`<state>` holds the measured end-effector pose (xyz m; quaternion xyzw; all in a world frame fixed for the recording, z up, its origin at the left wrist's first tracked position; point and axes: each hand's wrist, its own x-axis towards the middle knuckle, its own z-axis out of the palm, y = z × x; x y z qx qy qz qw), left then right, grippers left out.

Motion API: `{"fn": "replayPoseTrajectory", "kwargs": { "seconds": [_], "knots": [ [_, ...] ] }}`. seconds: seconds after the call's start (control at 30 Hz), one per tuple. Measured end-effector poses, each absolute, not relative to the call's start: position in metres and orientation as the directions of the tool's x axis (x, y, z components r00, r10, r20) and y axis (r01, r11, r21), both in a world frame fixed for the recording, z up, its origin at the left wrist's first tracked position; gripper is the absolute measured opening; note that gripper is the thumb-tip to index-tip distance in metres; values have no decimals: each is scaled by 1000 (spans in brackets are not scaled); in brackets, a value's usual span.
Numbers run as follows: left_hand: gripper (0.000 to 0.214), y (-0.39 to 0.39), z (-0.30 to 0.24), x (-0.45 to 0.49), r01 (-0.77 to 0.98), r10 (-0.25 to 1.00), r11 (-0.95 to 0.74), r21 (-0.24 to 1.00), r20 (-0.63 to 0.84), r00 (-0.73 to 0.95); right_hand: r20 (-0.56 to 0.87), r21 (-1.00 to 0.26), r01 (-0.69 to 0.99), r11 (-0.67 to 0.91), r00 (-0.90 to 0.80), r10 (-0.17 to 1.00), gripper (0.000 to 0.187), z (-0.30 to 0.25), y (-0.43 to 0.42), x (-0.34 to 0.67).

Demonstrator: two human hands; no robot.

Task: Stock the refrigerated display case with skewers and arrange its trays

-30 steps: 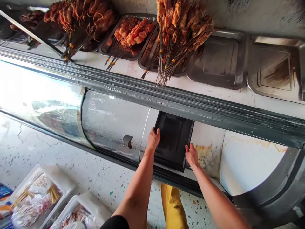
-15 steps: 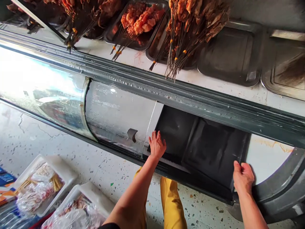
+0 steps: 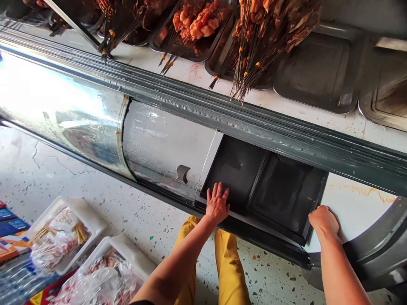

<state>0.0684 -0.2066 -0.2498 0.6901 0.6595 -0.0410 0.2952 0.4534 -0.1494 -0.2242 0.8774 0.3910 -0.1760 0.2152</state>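
Two dark trays [image 3: 270, 190] lie side by side inside a display freezer, seen through its open lower section. My left hand [image 3: 217, 204] rests flat, fingers spread, on the near left corner of the left tray. At the near right corner of the right tray is my right hand [image 3: 322, 220], fingers curled down over the edge and hidden from view. The curved sliding glass door [image 3: 159, 148] with its notch handle [image 3: 182, 173] sits pushed to the left of the trays.
On top of the freezer stand metal trays [image 3: 314, 72], some holding meat skewers [image 3: 254, 38], some bare. White foam trays of wrapped food [image 3: 60, 235] sit on the speckled floor at lower left. My yellow trouser legs [image 3: 229, 271] show below.
A second tray has appeared beside the first, spread out to the right. My right hand moved far right along the tray edge; the left hand flattened on the left tray. The view shifted slightly.
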Motion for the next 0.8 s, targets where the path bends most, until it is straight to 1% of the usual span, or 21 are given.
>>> {"fn": "replayPoseTrajectory", "kwargs": {
  "seconds": [0.07, 0.13, 0.23, 0.33, 0.4, 0.5, 0.53, 0.57, 0.63, 0.67, 0.7, 0.73, 0.8],
  "knots": [
    [71, -193, -257, 77, 904, 881, -44, 426, -410, 236, -530, 285, 785, -550, 607, 593, 43, -220, -146, 455],
    [66, -176, -267, 85, 895, 868, -45, 445, -426, 255, -537, 311, 785, -536, 610, 583, 45, -218, -147, 451],
    [62, -156, -280, 81, 910, 862, 2, 414, -461, 208, -513, 289, 814, -505, 577, 636, 50, -217, -152, 444],
    [66, -146, -286, 58, 928, 873, 51, 368, -468, 138, -522, 244, 863, -443, 501, 690, 54, -218, -154, 445],
    [67, -144, -287, 41, 941, 871, 85, 328, -482, 90, -548, 230, 874, -428, 480, 685, 52, -220, -151, 446],
    [67, -142, -286, 26, 951, 863, 96, 295, -501, 69, -556, 246, 862, -444, 501, 664, 49, -228, -141, 432],
    [68, -141, -285, 25, 953, 859, 96, 288, -508, 67, -549, 218, 874, -434, 478, 686, 47, -232, -138, 420],
    [69, -141, -284, 25, 955, 855, 97, 281, -514, 65, -544, 157, 900, -406, 422, 725, 44, -237, -136, 403],
    [70, -140, -282, 28, 959, 850, 99, 267, -524, 58, -529, -38, 953, -301, 236, 815, 35, -247, -131, 358],
    [70, -140, -282, 30, 960, 848, 102, 261, -528, 53, -537, -142, 960, -243, 131, 833, 32, -253, -129, 332],
    [70, -140, -281, 32, 960, 846, 106, 258, -531, 49, -561, -219, 952, -214, 57, 826, 31, -258, -126, 305],
    [70, -140, -281, 34, 960, 844, 109, 259, -534, 48, -585, -258, 943, -208, 19, 811, 32, -263, -124, 280],
    [70, -141, -281, 35, 957, 847, 113, 267, -529, 48, -604, -281, 941, -189, -20, 797, 32, -269, -119, 238]
  ]
}}
